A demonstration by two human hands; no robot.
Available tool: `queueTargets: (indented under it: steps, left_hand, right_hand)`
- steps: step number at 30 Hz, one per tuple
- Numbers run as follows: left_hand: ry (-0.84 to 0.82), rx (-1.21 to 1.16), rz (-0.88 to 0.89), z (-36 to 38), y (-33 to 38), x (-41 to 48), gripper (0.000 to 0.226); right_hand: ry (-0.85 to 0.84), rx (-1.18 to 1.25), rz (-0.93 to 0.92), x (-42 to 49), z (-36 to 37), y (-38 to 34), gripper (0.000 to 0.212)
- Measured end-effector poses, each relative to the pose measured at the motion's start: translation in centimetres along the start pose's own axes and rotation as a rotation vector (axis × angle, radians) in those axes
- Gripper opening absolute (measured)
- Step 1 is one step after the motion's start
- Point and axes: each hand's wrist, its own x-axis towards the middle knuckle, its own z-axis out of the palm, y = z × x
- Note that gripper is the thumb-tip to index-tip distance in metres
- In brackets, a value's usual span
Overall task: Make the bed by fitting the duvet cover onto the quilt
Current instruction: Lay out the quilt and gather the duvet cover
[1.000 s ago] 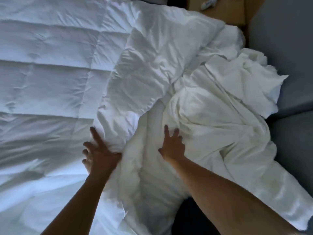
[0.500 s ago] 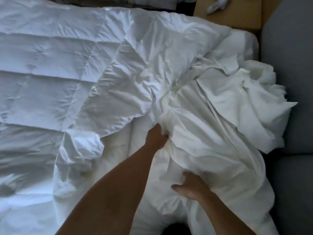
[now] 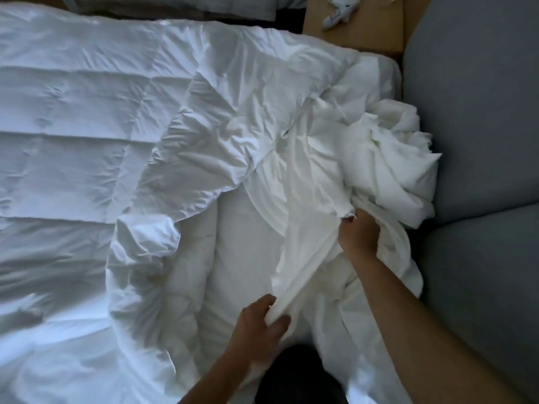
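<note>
White cotton, limp and light: duvet cover (image 3: 364, 182) pinched along one edge by left hand (image 3: 256, 325), bunched in right hand (image 3: 359, 233). Probably best gripped at corners; quilt (image 3: 87, 118) bulkier.

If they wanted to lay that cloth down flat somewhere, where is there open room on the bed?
The flattest open stretch is the quilt on the left, bordered by its turned-back edge. A narrow smooth strip lies between that edge and the duvet cover. The right side is crowded: bunched cover, the left hand and right hand gripping it.
</note>
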Motion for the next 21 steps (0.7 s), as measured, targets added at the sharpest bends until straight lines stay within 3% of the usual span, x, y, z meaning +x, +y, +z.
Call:
queueTargets:
  steps: [2,5,8,9,11,12,14,16,17,19,21]
  left_hand:
    - [-0.004,-0.016,0.071,-2.4,0.4,-1.5,0.025]
    - [-0.051,-0.061,0.171,-5.3,1.7,-3.6,0.017]
    - [-0.154,-0.072,0.253,-8.0,3.2,-5.6,0.027]
    - [-0.19,-0.059,0.264,-8.7,3.6,-6.2,0.033]
    - [-0.277,-0.01,0.295,-10.2,4.7,-7.4,0.034]
    - [-0.311,0.027,0.321,-10.8,5.2,-8.0,0.028]
    - [-0.337,0.089,0.374,-12.0,6.3,-9.0,0.014]
    - [-0.324,0.032,0.384,-13.6,7.2,-9.8,0.01]
    - [-0.314,-0.013,0.381,-14.5,7.4,-10.2,0.009]
    - [-0.301,-0.097,0.377,-16.4,7.5,-11.1,0.016]
    - [-0.286,-0.231,0.356,-18.2,7.7,-12.2,0.02]
  right_hand:
    - [0.053,0.067,0.099,-1.1,-2.5,1.6,0.023]
    - [0.048,0.056,0.193,-3.1,-5.6,2.7,0.029]
    - [0.034,0.009,0.184,-5.6,-8.3,1.1,0.033]
    - [0.046,0.024,0.109,-7.1,-8.9,-0.5,0.035]
    - [0.05,0.095,-0.255,-11.4,-9.6,-4.6,0.041]
    - [-0.017,0.112,-0.486,-13.9,-9.9,-7.2,0.039]
    - [-0.333,0.033,-0.81,-18.6,-9.8,-11.6,0.037]
    - [-0.693,-0.227,-0.813,-21.7,-9.9,-14.7,0.042]
    - [-0.795,-0.377,-0.777,-22.3,-10.1,-15.5,0.044]
    - [-0.774,-0.549,-0.767,-22.5,-11.1,-16.1,0.052]
    - [-0.599,-0.513,-0.772,-22.3,-12.8,-16.4,0.066]
